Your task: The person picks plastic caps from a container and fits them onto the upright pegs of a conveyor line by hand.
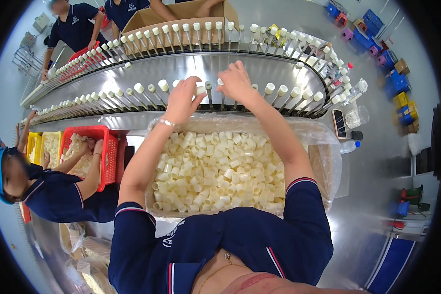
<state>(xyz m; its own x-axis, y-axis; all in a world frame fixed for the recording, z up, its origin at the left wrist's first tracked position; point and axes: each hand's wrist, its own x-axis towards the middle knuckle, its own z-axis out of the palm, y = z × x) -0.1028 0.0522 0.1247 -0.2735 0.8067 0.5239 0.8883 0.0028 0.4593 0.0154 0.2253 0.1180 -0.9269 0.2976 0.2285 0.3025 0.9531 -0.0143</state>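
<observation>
My left hand (182,100) pinches a small white plastic cap (201,90) between thumb and fingers, just left of a bare upright metal rod (209,93) on the near side of the conveyor. On that rod's right, my right hand (236,84) has its thumb and fingertips closed on another white cap (220,82), at the top of a neighbouring rod. Whether this cap is seated on the rod, I cannot tell. Below both hands stands a plastic-lined carton (328,142) full of loose, hollow, cream-white caps (220,171).
An oval conveyor (181,68) carries rows of rods, most topped with white caps. To the right lie a phone (338,123) and a clear bottle (349,146). At left, a person handles caps in a red basket (113,157). More people stand behind a large cardboard box (152,14).
</observation>
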